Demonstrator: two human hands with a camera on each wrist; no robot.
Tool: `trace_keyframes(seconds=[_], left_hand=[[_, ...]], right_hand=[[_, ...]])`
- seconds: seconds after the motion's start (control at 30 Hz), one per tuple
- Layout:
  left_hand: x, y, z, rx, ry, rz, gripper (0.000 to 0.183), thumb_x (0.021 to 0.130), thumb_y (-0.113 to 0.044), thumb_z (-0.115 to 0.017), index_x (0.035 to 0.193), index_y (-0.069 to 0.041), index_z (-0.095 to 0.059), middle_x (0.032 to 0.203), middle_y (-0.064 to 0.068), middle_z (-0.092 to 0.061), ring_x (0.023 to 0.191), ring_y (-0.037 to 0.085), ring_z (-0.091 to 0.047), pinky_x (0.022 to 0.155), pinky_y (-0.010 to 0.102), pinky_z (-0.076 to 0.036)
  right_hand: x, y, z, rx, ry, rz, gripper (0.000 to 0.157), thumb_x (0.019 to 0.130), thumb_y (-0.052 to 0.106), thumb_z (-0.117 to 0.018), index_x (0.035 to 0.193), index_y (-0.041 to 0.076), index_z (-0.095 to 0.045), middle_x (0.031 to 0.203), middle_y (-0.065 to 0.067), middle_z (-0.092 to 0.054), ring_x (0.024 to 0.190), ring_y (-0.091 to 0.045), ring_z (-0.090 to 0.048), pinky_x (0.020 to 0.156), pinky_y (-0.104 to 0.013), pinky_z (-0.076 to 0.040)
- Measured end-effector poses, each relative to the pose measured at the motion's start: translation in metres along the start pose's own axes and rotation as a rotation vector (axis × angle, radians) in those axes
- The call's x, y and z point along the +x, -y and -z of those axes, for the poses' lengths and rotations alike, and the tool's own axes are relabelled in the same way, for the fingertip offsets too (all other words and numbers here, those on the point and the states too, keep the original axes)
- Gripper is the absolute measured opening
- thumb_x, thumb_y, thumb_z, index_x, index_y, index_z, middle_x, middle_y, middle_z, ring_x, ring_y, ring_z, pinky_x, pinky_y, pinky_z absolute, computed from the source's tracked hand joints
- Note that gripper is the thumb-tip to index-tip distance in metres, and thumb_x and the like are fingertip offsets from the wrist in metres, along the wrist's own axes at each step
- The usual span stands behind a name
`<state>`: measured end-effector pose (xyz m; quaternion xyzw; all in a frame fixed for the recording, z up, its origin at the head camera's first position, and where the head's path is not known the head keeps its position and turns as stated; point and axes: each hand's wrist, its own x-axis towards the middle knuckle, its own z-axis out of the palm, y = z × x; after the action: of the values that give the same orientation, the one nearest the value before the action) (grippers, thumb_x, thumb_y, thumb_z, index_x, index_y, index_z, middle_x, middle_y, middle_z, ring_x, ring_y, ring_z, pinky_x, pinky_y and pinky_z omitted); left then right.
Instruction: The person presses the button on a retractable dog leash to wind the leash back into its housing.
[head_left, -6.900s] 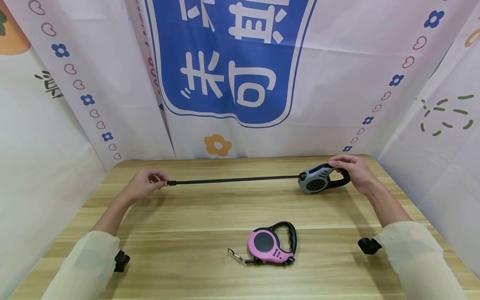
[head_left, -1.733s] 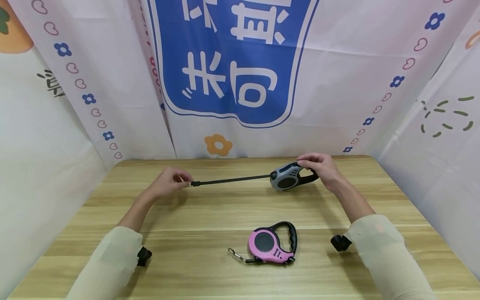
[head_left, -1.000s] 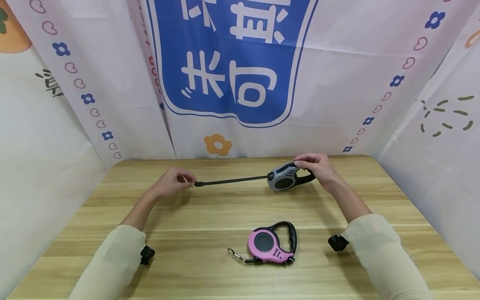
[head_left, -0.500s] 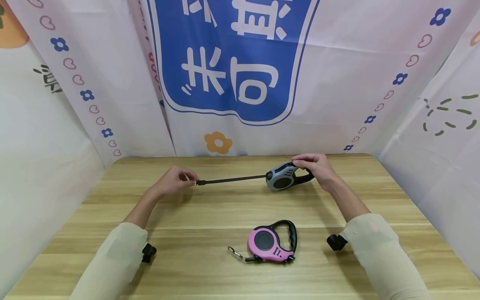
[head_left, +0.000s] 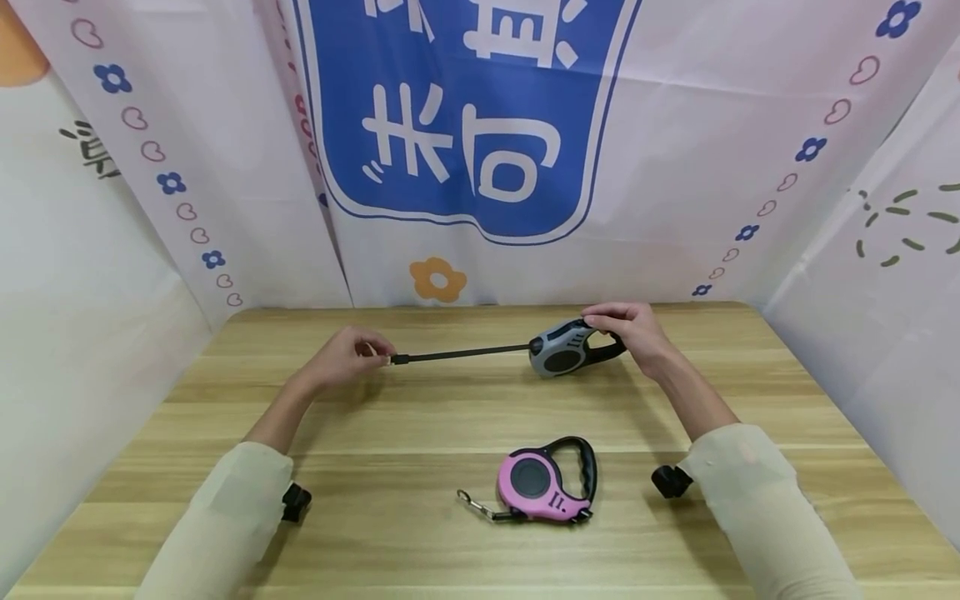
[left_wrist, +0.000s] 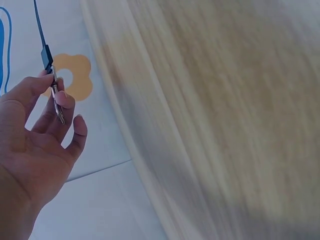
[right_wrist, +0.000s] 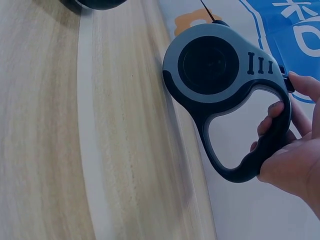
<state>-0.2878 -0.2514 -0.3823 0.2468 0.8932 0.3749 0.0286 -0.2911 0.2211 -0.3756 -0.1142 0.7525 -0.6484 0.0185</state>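
Note:
A grey and black retractable dog leash point(head_left: 558, 350) is held above the table's far half, its black strap point(head_left: 465, 352) drawn out to the left. My right hand point(head_left: 633, 333) grips its handle; in the right wrist view the fingers curl through the loop point(right_wrist: 272, 135) and the thumb lies at the button point(right_wrist: 286, 81). With thumb and fingers my left hand point(head_left: 348, 357) pinches the metal clip point(left_wrist: 57, 97) at the strap's end. A pink and black retractable leash point(head_left: 536, 483) lies nearer, its own clip point(head_left: 474, 504) pointing left; neither hand touches it.
The wooden table point(head_left: 375, 533) ends at the back against a white printed cloth point(head_left: 675, 167) with a blue panel. Cloth walls also stand at left and right. A black wrist camera point(head_left: 671, 481) sits under the right sleeve, another point(head_left: 296, 502) by the left.
Since the earliest frame both hands have come closer together and the drawn-out strap is shorter. Over the last half second the hands barely move; the view tilts slightly down.

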Motion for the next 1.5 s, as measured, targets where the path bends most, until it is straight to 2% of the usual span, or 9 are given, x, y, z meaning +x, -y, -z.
trace_keyframes(seconds=[0.07,0.3,0.77,1.03,1.27,1.5], left_hand=[[0.000,-0.001,0.000,0.001,-0.004,0.000,0.014,0.095,0.005,-0.067,0.106,0.006,-0.076,0.098,0.015,-0.074,0.081,0.020,-0.061,0.069,0.025,-0.051],[0.002,-0.004,-0.001,-0.007,-0.017,-0.001,0.013,0.095,0.003,-0.068,0.105,0.004,-0.077,0.103,0.017,-0.075,0.083,0.020,-0.061,0.069,0.025,-0.050],[0.007,-0.010,-0.009,-0.034,-0.022,-0.004,0.013,0.095,0.003,-0.067,0.105,0.005,-0.076,0.104,0.018,-0.075,0.082,0.023,-0.062,0.068,0.024,-0.051],[0.009,-0.009,-0.012,-0.037,-0.026,-0.009,0.012,0.095,0.004,-0.067,0.104,0.005,-0.076,0.102,0.018,-0.074,0.081,0.022,-0.061,0.068,0.024,-0.050],[0.012,-0.009,-0.014,-0.034,-0.016,-0.030,0.011,0.095,0.004,-0.068,0.103,0.005,-0.076,0.101,0.017,-0.074,0.080,0.019,-0.060,0.068,0.025,-0.050],[0.012,-0.010,-0.015,-0.045,-0.014,-0.036,0.011,0.095,0.004,-0.068,0.103,0.005,-0.075,0.100,0.017,-0.074,0.080,0.020,-0.060,0.068,0.024,-0.049]], right_hand=[[0.001,0.000,0.000,0.002,0.000,0.001,0.019,0.100,0.013,-0.068,0.113,0.002,-0.077,0.099,0.013,-0.073,0.097,-0.011,-0.060,0.085,-0.026,-0.047],[0.000,0.002,-0.001,-0.028,0.005,0.019,0.029,0.100,0.014,-0.068,0.119,-0.008,-0.072,0.098,0.012,-0.073,0.092,-0.012,-0.059,0.082,-0.025,-0.049],[-0.001,0.004,-0.006,-0.032,0.015,0.027,0.037,0.100,0.012,-0.067,0.124,-0.015,-0.065,0.098,0.011,-0.071,0.092,-0.011,-0.057,0.083,-0.025,-0.048],[-0.001,0.001,-0.007,-0.020,0.007,0.030,0.033,0.100,0.011,-0.068,0.122,-0.013,-0.068,0.097,0.012,-0.072,0.092,-0.013,-0.058,0.081,-0.024,-0.048],[0.001,0.000,-0.009,-0.029,0.010,0.030,0.036,0.101,0.011,-0.067,0.124,-0.015,-0.065,0.099,0.012,-0.071,0.094,-0.010,-0.058,0.084,-0.024,-0.048],[0.003,0.002,-0.013,-0.017,0.014,0.029,0.033,0.100,0.009,-0.067,0.122,-0.015,-0.067,0.097,0.012,-0.071,0.092,-0.010,-0.059,0.082,-0.024,-0.048]])
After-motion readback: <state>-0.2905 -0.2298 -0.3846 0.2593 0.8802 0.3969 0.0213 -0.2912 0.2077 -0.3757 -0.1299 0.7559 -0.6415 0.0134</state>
